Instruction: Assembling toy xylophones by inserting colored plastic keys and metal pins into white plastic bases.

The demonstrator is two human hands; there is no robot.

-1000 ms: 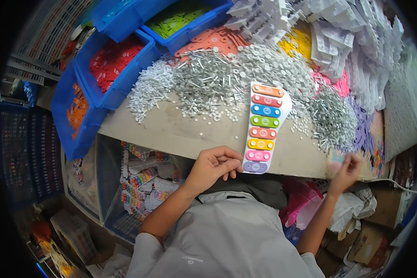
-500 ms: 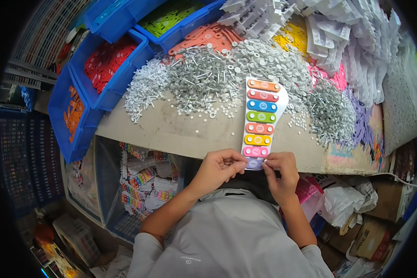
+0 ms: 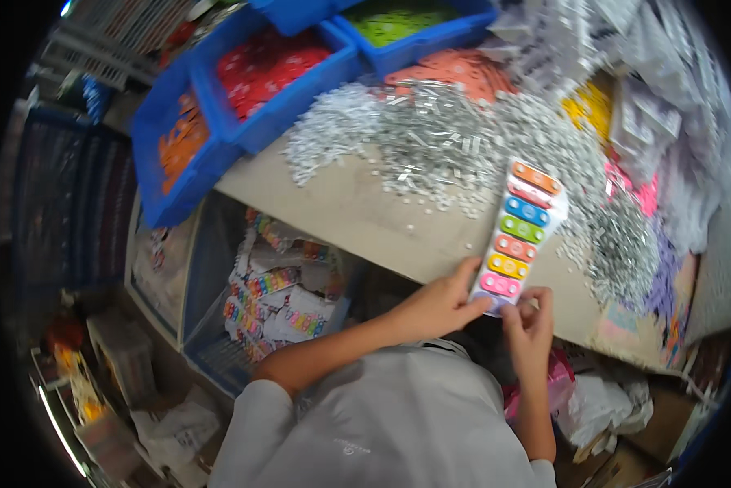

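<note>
A toy xylophone (image 3: 522, 228) with a white base and a column of coloured bars is tilted over the table's front edge. My left hand (image 3: 440, 307) is closed on its lower left edge, the thumb lying by the purple bar at the bottom. At the lower right corner, my right hand (image 3: 530, 327) has curled fingers, with the thumb against that same end. Whether a small white piece sits between the right fingers is too blurred to tell. Beyond the xylophone lie heaps of metal pins (image 3: 443, 138) and small white caps (image 3: 536, 126).
Blue bins hold red (image 3: 272, 73), orange (image 3: 183, 142) and green bars (image 3: 398, 23). White xylophone bases (image 3: 650, 122) are stacked at the far right, above more pins (image 3: 622, 244). Below the table at left, a crate (image 3: 219, 358) contains finished-looking xylophones (image 3: 272, 285).
The view has swung, so table and bins sit differently. The xylophone has tilted, its top leaning right. My left hand has shifted from its bottom end to grip its left edge.
</note>
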